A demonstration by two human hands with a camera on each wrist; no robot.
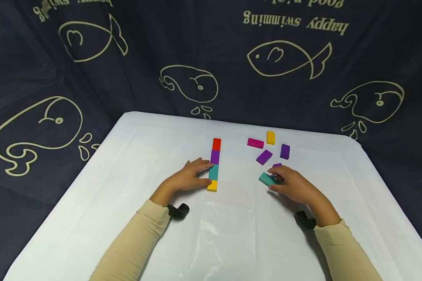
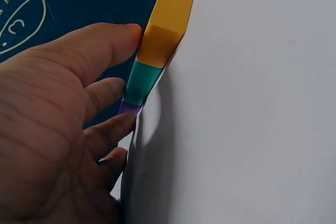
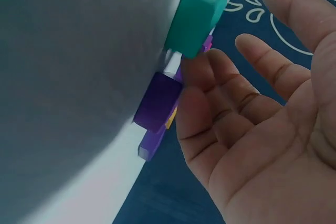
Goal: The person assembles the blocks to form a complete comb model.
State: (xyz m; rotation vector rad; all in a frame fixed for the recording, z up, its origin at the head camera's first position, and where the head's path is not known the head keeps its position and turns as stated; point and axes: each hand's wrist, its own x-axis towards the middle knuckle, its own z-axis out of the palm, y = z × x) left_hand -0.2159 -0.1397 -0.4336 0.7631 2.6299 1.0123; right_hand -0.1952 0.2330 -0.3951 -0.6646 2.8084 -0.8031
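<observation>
A straight row of blocks lies on the white table: red, purple, teal and yellow, red farthest away. Along its left side my left hand rests with fingers spread, fingertips at the teal and yellow blocks. In the left wrist view, the thumb is beside the yellow block. To the right, my right hand reaches around a loose teal block, its thumb and fingers parted. The right wrist view shows that teal block near the fingertips, with the thumb apart from it; finger contact is unclear.
Beyond my right hand lie a magenta block, a loose yellow block and purple blocks, one partly hidden by the fingers. A dark curtain with fish drawings hangs behind the table.
</observation>
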